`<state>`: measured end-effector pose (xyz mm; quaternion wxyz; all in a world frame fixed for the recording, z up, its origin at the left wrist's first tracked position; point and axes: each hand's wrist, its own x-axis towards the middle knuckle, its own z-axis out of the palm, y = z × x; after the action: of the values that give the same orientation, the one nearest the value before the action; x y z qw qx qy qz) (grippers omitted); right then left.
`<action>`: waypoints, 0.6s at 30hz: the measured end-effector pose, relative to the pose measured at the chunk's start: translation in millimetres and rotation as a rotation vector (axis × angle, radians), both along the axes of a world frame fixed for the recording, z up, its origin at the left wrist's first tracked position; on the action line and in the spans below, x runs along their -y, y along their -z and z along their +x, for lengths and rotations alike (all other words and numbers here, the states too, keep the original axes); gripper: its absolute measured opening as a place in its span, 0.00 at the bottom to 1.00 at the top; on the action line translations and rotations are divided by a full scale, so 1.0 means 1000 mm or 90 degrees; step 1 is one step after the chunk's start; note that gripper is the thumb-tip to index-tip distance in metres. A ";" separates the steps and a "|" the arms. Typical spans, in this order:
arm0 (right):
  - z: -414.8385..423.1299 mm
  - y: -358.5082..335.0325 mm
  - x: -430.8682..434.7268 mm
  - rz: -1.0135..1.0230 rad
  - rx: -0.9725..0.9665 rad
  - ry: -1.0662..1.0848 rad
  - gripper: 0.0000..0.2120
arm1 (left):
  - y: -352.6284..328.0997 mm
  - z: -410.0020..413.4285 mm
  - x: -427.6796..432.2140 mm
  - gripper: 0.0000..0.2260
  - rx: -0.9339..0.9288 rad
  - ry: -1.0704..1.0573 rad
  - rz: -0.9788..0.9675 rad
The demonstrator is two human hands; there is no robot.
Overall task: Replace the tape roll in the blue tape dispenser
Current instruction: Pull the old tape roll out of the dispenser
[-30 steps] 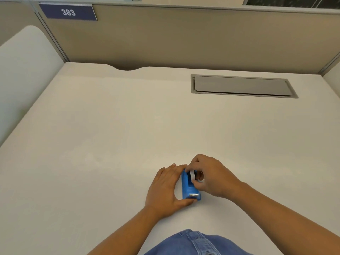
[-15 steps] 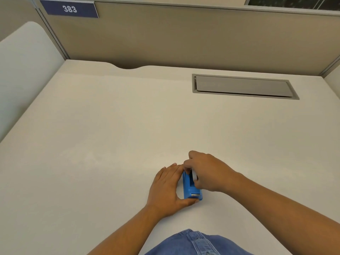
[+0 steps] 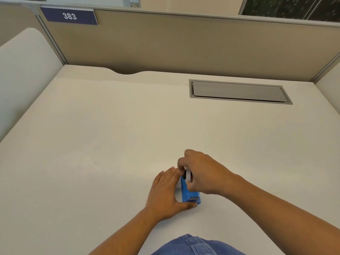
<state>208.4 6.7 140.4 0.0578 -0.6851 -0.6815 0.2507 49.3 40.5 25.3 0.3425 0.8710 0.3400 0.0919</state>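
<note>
Desk (image 3: 110, 144), one, pale, with one grey hatch (image 3: 239, 92). Two hands: left hand (image 3: 165, 192) flat, fingers spread, braced against one blue tape dispenser (image 3: 190, 195) at the near edge; right hand (image 3: 204, 173) pinched on one tape roll (image 3: 188, 176) over it. Roll mostly hidden by fingers.

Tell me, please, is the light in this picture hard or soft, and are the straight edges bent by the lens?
Head view: soft, even light, with only a faint shadow under the left hand and the blue tape dispenser; no glare on the desk. The wide lens bows the partition top edge. The hands look slightly soft.
</note>
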 end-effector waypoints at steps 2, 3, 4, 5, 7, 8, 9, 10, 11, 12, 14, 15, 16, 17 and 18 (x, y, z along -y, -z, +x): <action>0.002 0.002 0.010 -0.020 -0.005 0.025 0.12 | -0.006 -0.004 -0.004 0.44 -0.006 0.035 -0.078; 0.003 0.003 0.015 -0.025 -0.008 0.037 0.12 | -0.010 -0.007 -0.005 0.46 -0.008 0.042 -0.110; 0.005 0.004 0.020 -0.028 -0.011 0.045 0.12 | -0.016 -0.010 -0.006 0.48 -0.010 0.036 -0.136; 0.006 0.004 0.024 -0.029 -0.016 0.048 0.13 | -0.022 -0.015 -0.005 0.48 -0.006 0.020 -0.159; 0.009 0.000 0.037 -0.022 -0.036 0.057 0.13 | -0.039 -0.017 0.000 0.41 0.033 -0.022 -0.202; 0.009 -0.001 0.040 -0.019 -0.047 0.055 0.13 | -0.047 -0.018 0.003 0.37 0.063 -0.056 -0.232; 0.008 -0.003 0.044 -0.012 -0.059 0.053 0.13 | -0.056 -0.018 0.006 0.31 0.094 -0.088 -0.270; 0.006 -0.005 0.048 -0.004 -0.071 0.055 0.13 | -0.065 -0.016 0.010 0.27 0.120 -0.110 -0.316; 0.004 -0.007 0.052 0.004 -0.085 0.058 0.12 | -0.072 -0.014 0.013 0.23 0.144 -0.118 -0.365; 0.002 -0.009 0.055 0.014 -0.097 0.061 0.12 | -0.078 -0.013 0.018 0.19 0.167 -0.115 -0.413; -0.002 -0.013 0.062 0.038 -0.114 0.065 0.10 | -0.090 -0.010 0.027 0.14 0.214 -0.114 -0.494; -0.004 -0.015 0.065 0.051 -0.118 0.065 0.09 | -0.095 -0.009 0.031 0.14 0.232 -0.123 -0.520; -0.006 -0.017 0.068 0.064 -0.122 0.067 0.08 | -0.098 -0.008 0.033 0.13 0.245 -0.133 -0.536; -0.007 -0.019 0.071 0.077 -0.132 0.071 0.09 | -0.100 -0.009 0.035 0.13 0.255 -0.143 -0.551; -0.008 -0.021 0.074 0.087 -0.151 0.079 0.10 | -0.103 -0.009 0.037 0.13 0.263 -0.150 -0.571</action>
<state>200.8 -67.6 161.7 0.1997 -0.6862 -0.6414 0.2790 40.0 3.9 127.9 0.7300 0.5577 0.3671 0.1455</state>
